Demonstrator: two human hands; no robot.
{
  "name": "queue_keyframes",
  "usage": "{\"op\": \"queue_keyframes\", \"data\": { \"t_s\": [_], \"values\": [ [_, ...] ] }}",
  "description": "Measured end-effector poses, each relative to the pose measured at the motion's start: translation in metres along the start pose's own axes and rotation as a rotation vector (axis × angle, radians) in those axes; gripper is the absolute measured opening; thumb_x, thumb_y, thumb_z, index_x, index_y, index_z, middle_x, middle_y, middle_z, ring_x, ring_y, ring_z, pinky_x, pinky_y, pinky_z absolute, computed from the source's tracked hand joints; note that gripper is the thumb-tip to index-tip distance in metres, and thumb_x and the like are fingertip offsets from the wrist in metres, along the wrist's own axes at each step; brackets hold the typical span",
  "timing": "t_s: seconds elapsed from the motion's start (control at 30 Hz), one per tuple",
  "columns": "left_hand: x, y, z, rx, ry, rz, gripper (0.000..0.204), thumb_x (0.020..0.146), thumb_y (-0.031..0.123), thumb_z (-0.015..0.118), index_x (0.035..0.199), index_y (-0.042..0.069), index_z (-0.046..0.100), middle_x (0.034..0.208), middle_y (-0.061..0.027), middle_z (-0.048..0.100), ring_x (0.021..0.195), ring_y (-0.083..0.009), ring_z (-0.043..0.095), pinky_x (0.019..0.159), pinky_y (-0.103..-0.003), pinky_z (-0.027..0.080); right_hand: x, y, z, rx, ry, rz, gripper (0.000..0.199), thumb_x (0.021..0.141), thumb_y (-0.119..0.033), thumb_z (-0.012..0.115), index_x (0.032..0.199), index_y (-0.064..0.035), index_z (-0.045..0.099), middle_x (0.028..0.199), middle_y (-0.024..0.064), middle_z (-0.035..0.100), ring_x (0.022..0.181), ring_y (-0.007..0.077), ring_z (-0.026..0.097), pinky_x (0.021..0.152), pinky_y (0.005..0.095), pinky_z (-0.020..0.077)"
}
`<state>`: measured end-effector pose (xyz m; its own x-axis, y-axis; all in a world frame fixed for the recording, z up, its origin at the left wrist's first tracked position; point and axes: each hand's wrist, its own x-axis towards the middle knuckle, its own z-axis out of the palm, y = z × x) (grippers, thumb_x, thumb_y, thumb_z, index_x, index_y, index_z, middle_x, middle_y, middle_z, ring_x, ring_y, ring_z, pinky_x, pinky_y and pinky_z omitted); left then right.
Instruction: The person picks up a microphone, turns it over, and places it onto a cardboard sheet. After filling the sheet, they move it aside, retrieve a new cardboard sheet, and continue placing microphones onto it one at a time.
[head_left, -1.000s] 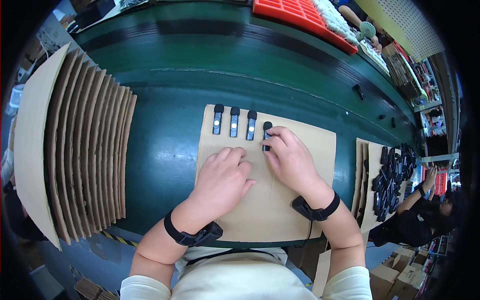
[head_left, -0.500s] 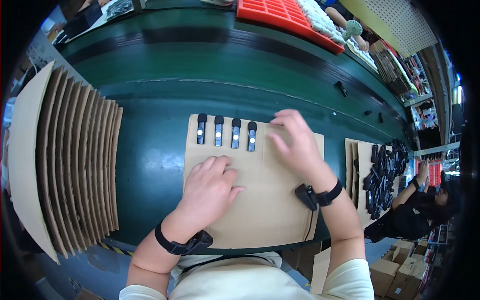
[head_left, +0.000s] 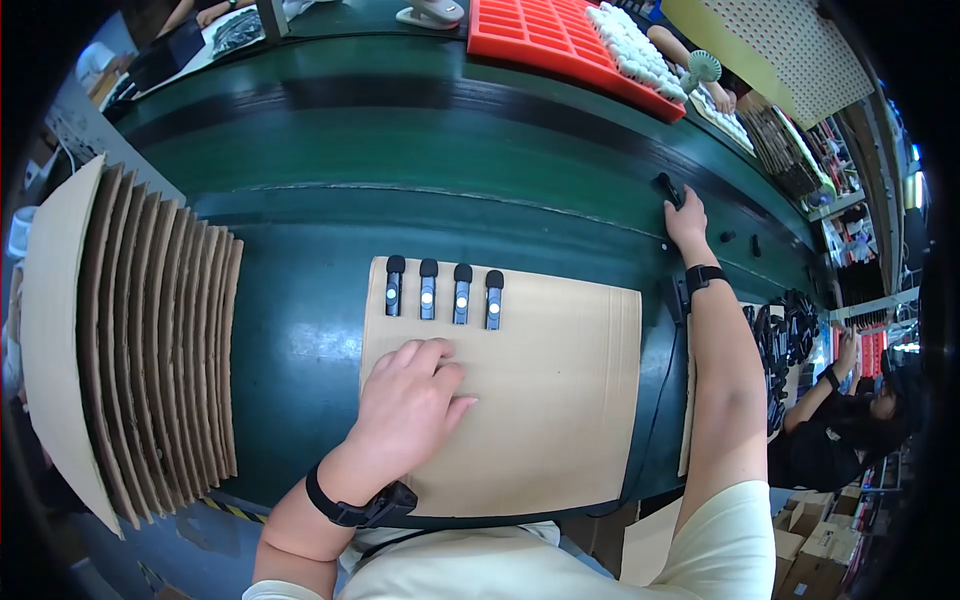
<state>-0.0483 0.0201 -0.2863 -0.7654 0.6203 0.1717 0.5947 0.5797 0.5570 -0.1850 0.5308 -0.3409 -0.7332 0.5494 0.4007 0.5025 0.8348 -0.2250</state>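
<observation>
Several small black clip-on microphones with foam tips stand in a row along the far left of a cardboard sheet (head_left: 540,420); the rightmost microphone (head_left: 494,300) shows a pale round light like the others. On the sheet just below the row rests my left hand (head_left: 410,400), holding nothing, fingers loosely apart. My right arm stretches far right across the green work surface. There, my right hand (head_left: 686,222) has its fingers on another black microphone (head_left: 668,188), partly covered by them.
Upright cardboard sheets (head_left: 150,350) are stacked at the left. More microphones lie piled (head_left: 775,355) on cardboard behind my right forearm, and loose black pieces (head_left: 757,245) lie beyond it. A red compartment tray (head_left: 540,40) sits at the far edge. A co-worker (head_left: 830,420) is at the right.
My right hand has moved from above the cardboard to the far right and taken hold of a black microphone there. My left hand has stayed on the sheet.
</observation>
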Motion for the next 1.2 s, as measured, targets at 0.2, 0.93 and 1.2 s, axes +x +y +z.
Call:
{"op": "queue_keyframes", "data": {
  "t_s": [0.2,0.93,1.2],
  "values": [
    [-0.002,-0.002,-0.002,0.011,0.007,-0.022,0.024,0.074,0.019,0.078,0.091,0.006,0.068,0.108,-0.0083,0.06,0.102,-0.0276,0.056,0.086,-0.04,0.047,0.003,-0.035,-0.015,-0.106,-0.282,0.1,0.035,0.087,-0.028,0.065,0.115,-0.0066,0.061,0.12,0.0159,0.063,0.113,0.0363,0.057,0.095,0.045,0.0465],
    [-0.003,0.01,-0.021,-0.453,0.284,0.215,0.035,0.076,0.0,0.072,0.11,0.001,0.063,0.098,-0.0111,0.068,0.091,-0.024,0.066,0.099,-0.046,0.044,-0.291,-0.187,-0.178,1.337,-0.635,-0.304,0.029,0.08,0.006,0.07,0.107,0.0028,0.061,0.098,0.0092,0.06,0.093,0.0169,0.057,0.084,0.0281,0.0461],
    [-0.006,0.009,-0.011,-0.429,0.274,0.231,0.027,0.076,0.004,0.075,0.102,0.001,0.066,0.091,-0.0097,0.069,0.084,-0.0234,0.066,0.099,-0.049,0.044,-0.298,-0.178,-0.161,1.294,-0.51,-0.445,0.026,0.077,0.004,0.072,0.102,0.0011,0.064,0.095,0.01,0.06,0.087,0.0175,0.057,0.076,0.0275,0.0455]
  ]
}}
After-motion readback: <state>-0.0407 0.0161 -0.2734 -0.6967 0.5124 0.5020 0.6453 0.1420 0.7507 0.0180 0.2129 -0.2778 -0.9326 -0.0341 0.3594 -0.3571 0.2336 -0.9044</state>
